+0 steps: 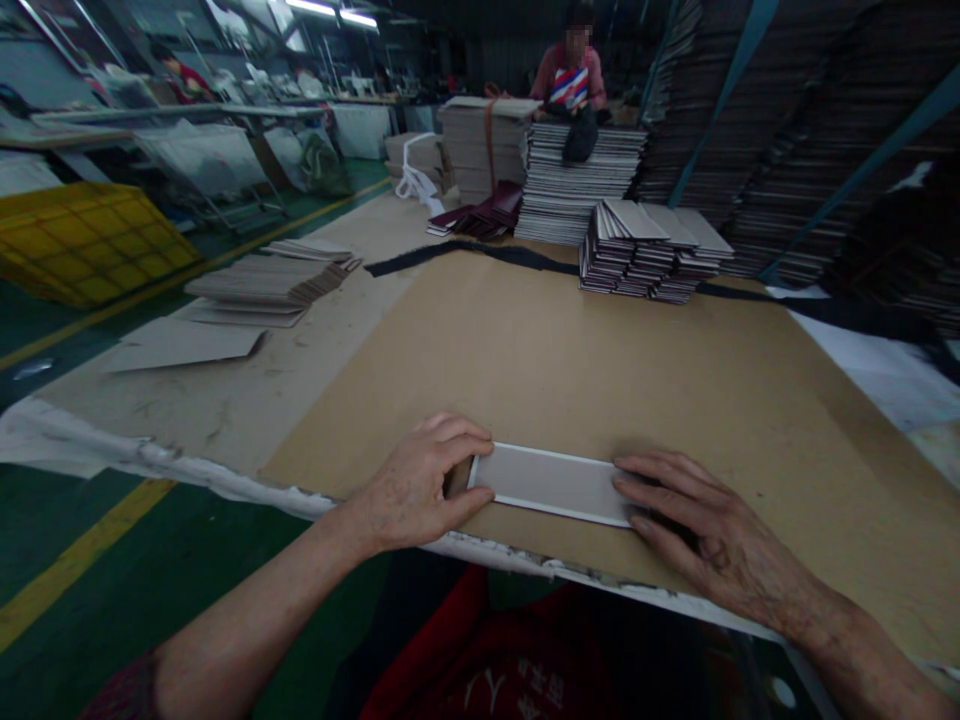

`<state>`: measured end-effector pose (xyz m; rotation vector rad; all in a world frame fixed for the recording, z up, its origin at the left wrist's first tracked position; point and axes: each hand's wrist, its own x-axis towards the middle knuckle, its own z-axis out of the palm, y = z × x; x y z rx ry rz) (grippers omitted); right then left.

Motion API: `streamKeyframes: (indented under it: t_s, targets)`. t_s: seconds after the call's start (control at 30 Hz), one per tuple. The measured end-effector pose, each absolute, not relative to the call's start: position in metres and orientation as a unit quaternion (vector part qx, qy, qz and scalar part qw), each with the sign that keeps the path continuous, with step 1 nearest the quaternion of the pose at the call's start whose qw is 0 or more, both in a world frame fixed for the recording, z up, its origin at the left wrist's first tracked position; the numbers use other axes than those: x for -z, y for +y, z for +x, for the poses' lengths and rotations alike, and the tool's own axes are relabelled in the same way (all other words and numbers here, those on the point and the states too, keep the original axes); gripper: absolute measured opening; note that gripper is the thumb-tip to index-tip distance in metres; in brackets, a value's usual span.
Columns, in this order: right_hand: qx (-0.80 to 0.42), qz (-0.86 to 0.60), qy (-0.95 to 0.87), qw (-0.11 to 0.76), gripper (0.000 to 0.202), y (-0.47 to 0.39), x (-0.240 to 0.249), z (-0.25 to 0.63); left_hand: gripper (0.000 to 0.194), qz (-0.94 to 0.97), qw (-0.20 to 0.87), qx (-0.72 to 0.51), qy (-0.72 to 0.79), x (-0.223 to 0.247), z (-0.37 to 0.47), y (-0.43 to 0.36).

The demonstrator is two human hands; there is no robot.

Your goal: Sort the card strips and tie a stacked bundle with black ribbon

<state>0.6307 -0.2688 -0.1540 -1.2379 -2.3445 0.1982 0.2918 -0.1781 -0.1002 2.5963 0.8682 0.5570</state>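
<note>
A flat grey rectangular panel with pale edges (555,484) lies near the front edge of the brown board (525,340) that covers the table. At its left end, my left hand (427,480) has thumb and fingertips on the two corners, closed round that end. My right hand (697,515) rests its fingertips on the opposite end, the thumb at the near corner. Both palms are off the panel, and its middle is uncovered.
Grey card pieces (259,280) lie at the left. Stacked folded panels (645,250) stand at the back right, beside a black strip (525,256). Behind are taller stacks (581,180) and a person (574,75). A yellow crate (90,240) is beyond the table's left side.
</note>
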Motion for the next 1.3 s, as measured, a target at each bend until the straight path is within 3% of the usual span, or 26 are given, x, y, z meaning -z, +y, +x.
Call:
streamKeyframes:
  t_s: [0.27, 0.6, 0.83, 1.1, 1.3]
  targets:
    - [-0.056, -0.447, -0.863, 0.229, 0.035, -0.269, 0.155, 0.630, 0.035, 0.920, 0.158, -0.180, 0.310, 0.102, 0.291, -0.178]
    - [-0.007, -0.440, -0.868, 0.230, 0.028, -0.270, 0.135, 0.615, 0.034, 0.959, -0.007, -0.025, 0.282, 0.088, 0.297, -0.186]
    - [0.029, -0.474, -0.868, 0.147, 0.040, -0.276, 0.130, 0.594, 0.071, 0.968, -0.106, -0.012, 0.229, 0.093, 0.305, -0.189]
    - [0.030, -0.498, -0.856, 0.134, 0.047, -0.287, 0.148, 0.623, 0.070, 0.968, -0.101, -0.033, 0.227, 0.091, 0.291, -0.187]
    - [-0.019, -0.557, -0.808, 0.192, 0.044, -0.293, 0.157, 0.664, 0.065, 0.966, -0.082, -0.059, 0.238, 0.095, 0.283, -0.188]
